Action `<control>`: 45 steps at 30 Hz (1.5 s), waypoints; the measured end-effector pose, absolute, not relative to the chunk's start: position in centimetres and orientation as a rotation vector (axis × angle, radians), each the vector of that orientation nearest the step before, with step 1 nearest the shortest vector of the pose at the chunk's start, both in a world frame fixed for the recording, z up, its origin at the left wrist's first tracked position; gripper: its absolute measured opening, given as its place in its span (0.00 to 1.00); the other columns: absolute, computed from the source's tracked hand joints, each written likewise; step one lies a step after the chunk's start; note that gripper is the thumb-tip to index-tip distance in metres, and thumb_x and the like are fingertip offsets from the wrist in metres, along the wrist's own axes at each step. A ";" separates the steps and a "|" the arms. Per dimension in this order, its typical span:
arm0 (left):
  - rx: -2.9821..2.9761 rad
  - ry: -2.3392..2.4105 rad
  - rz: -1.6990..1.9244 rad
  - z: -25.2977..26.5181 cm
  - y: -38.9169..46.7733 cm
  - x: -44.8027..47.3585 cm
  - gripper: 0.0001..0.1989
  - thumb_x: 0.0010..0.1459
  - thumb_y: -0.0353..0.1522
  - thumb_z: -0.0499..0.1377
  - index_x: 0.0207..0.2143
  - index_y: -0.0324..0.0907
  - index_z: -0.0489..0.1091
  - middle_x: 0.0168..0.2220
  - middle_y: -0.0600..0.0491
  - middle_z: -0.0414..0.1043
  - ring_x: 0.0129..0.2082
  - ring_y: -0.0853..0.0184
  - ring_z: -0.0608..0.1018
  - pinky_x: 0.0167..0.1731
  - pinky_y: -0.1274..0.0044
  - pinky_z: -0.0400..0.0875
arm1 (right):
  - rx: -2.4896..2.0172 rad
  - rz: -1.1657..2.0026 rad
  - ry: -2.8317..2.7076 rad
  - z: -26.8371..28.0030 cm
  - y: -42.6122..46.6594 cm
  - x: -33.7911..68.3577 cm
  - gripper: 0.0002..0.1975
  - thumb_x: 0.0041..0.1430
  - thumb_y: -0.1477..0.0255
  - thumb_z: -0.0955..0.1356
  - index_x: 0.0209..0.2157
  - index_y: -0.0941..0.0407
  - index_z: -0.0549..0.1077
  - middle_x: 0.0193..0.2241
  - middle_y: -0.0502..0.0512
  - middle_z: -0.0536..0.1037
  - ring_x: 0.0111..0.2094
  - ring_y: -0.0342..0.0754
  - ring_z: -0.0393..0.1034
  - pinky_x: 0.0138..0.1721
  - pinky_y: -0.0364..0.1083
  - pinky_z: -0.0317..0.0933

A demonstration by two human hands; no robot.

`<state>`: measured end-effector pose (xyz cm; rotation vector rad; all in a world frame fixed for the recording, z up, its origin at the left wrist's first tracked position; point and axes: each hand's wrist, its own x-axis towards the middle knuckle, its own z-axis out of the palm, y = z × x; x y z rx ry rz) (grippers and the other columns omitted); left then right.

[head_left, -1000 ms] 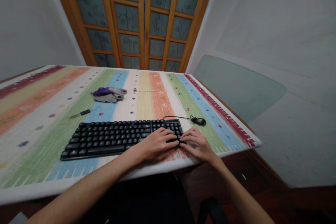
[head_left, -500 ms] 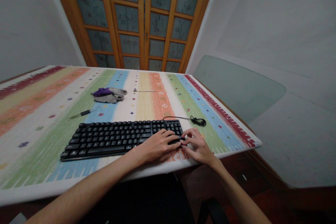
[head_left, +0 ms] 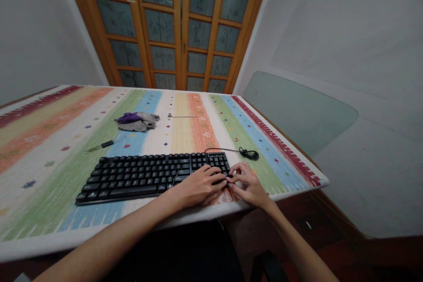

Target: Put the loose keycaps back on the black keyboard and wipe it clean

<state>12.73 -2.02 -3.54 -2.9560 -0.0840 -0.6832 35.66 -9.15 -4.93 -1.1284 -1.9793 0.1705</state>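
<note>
A black keyboard (head_left: 132, 178) lies flat near the table's front edge, its number pad partly covered by my hands. Over the right end of it rests my left hand (head_left: 203, 185), fingers bent around that end and thumb side low by the front edge. My right hand (head_left: 246, 184) is closed in a pinch at the keyboard's right side, fingertips meeting those of my left hand. What the pinch holds, if anything, is hidden. Behind the number pad, the black cable (head_left: 249, 153) lies bundled in a coil.
A grey and purple cloth (head_left: 137, 121) lies crumpled farther back. Left of the keyboard's rear is a small brush (head_left: 107, 144) with a dark middle. A thin metal rod (head_left: 183, 116) lies beyond. A striped tablecloth (head_left: 42, 185) covers the table. Glass-paned doors (head_left: 161, 22) stand behind.
Both hands stay at the keyboard's right end; only the right fingers have shifted slightly. The view has tilted a little.
</note>
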 end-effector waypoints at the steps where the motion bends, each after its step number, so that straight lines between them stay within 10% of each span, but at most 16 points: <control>1: -2.954 -0.084 -0.679 -3.5 -2.0 12.7 0.13 0.68 0.32 0.56 0.52 0.38 0.72 0.51 0.44 0.75 0.53 0.57 0.71 0.49 0.66 0.66 | -1.123 0.162 -1.968 -5.0 -9.1 35.7 0.05 0.62 0.72 0.70 0.33 0.51 0.80 0.36 0.56 0.75 0.40 0.52 0.69 0.44 0.53 0.66; 45: -2.948 -0.031 -0.630 -3.9 -2.1 13.2 0.11 0.68 0.30 0.55 0.47 0.35 0.73 0.42 0.47 0.77 0.44 0.59 0.72 0.44 0.68 0.66 | -1.247 0.347 -1.933 -4.9 -8.8 35.7 0.11 0.63 0.68 0.70 0.25 0.54 0.75 0.36 0.55 0.73 0.41 0.51 0.67 0.47 0.51 0.62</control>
